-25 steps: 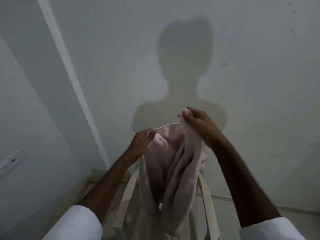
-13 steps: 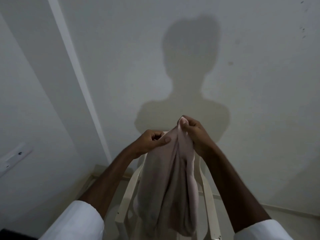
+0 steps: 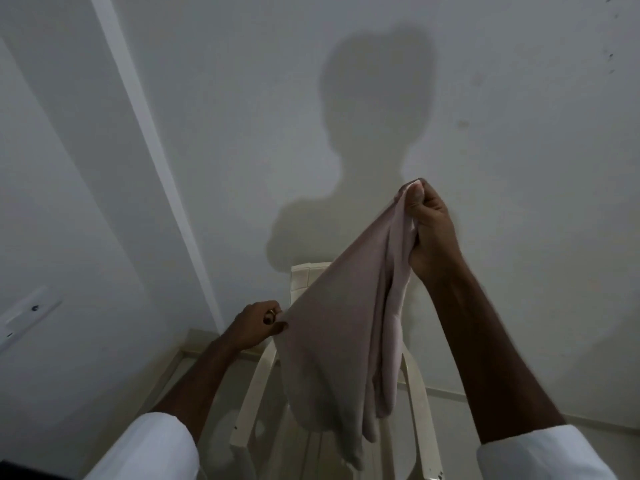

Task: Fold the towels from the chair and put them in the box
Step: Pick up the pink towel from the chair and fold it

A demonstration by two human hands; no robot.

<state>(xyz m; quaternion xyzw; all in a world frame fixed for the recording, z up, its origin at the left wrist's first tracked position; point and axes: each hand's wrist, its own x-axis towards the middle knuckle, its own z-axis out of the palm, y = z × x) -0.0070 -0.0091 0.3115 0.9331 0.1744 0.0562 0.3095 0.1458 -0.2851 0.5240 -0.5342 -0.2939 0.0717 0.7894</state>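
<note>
Since half a second ago, my hands have drawn apart; right hand (image 3: 427,226) grips pink towel (image 3: 343,344) corner high; left hand (image 3: 254,323) pinches its edge low; towel hangs above cream chair (image 3: 256,393).

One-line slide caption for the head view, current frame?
Pale pink towel stretched over a white chair, the right hand gripping a corner high, the left hand pinching its edge lower.

Looks like a plain room at home: bare white wall (image 3: 519,168), cream plastic chair (image 3: 258,386), skirting (image 3: 204,336) along the floor.
</note>
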